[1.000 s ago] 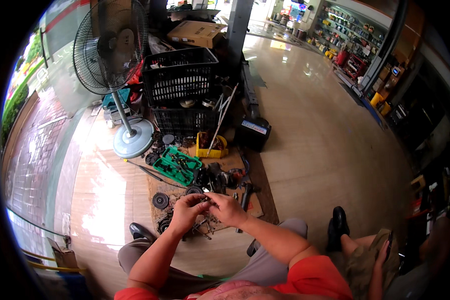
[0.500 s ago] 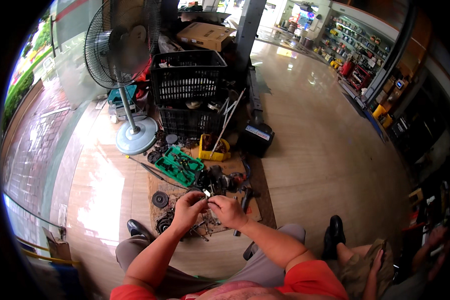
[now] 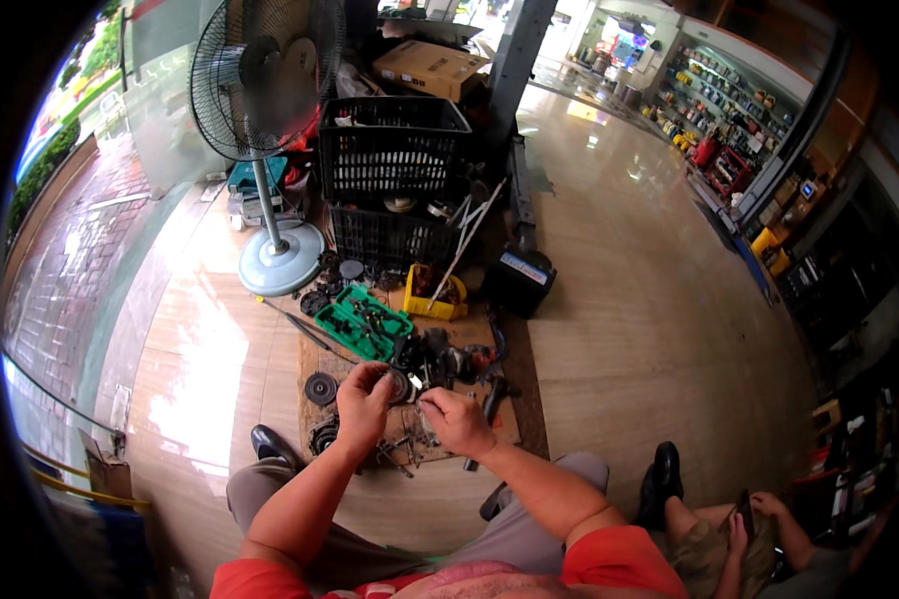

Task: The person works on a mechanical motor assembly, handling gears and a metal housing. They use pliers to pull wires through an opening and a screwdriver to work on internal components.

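My left hand [image 3: 364, 404] is raised over a cardboard mat [image 3: 494, 433], fingers pinched at the tips on something too small to make out. A little to its right, my right hand [image 3: 453, 423] is closed, thumb and index finger around a small item that I cannot make out. Just beyond them lie a green tool case [image 3: 363, 321], a yellow bin [image 3: 436, 309] and dark dismantled machine parts [image 3: 449, 354]. A round black part [image 3: 321, 387] lies left of my left hand. Small loose metal pieces [image 3: 398, 451] are scattered beneath both hands.
A standing fan [image 3: 265, 258] is at back left beside stacked black crates [image 3: 394, 148] and a cardboard box [image 3: 430, 65]. A black battery [image 3: 517, 285] stands right of the mat. At lower right a seated person [image 3: 759, 544] holds a phone [image 3: 745, 513]. Shelving [image 3: 729, 85] lines the far right.
My hands have moved apart, the left going up and slightly left. The seated person's other hand has come toward the phone. The view has shifted, with the background moving rightward.
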The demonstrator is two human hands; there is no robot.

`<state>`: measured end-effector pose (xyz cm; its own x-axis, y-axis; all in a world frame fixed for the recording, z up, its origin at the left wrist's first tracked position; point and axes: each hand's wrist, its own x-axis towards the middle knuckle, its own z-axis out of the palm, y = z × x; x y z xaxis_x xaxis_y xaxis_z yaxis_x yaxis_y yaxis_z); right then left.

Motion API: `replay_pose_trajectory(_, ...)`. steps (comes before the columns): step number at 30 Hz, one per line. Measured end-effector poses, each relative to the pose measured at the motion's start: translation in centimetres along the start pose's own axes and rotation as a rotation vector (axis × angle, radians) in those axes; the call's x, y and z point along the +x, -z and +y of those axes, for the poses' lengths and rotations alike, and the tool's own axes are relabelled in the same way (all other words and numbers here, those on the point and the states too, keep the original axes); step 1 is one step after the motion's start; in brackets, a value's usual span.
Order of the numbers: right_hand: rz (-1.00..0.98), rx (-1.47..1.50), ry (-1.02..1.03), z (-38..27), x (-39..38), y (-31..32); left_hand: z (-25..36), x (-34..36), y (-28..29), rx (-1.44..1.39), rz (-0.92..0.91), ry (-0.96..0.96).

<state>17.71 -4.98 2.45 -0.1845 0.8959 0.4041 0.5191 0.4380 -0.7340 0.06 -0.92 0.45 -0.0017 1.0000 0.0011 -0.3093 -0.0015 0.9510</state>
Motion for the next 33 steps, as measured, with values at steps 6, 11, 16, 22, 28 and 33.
replay_pose_trajectory(6, 0.075, 0.029, -0.039, -0.2, 0.3, 0.2, 0.8, 0.3, 0.5, 0.061, 0.042, -0.041)
replay_pose_trajectory(11, 0.099, 0.031, -0.030, 0.6, 0.3, 0.8, 0.5, 0.7, 0.4, 0.018, 0.069, -0.035)
replay_pose_trajectory(16, 0.094, 0.011, -0.042, 0.2, 0.4, 0.9, 0.1, 1.0, 0.9, 0.026, 0.054, -0.043)
replay_pose_trajectory(22, 0.076, -0.017, -0.057, 0.3, 0.1, 0.5, 0.7, 0.3, 0.7, 0.053, 0.056, 0.011)
replay_pose_trajectory(28, 0.061, -0.069, -0.070, 0.2, -0.1, 1.1, 1.5, 0.0, 0.3, 0.144, 0.063, -0.107)
replay_pose_trajectory(33, 0.042, -0.075, -0.064, -0.4, 0.4, 1.0, 1.7, -0.1, 0.8, 0.151, 0.052, -0.078)
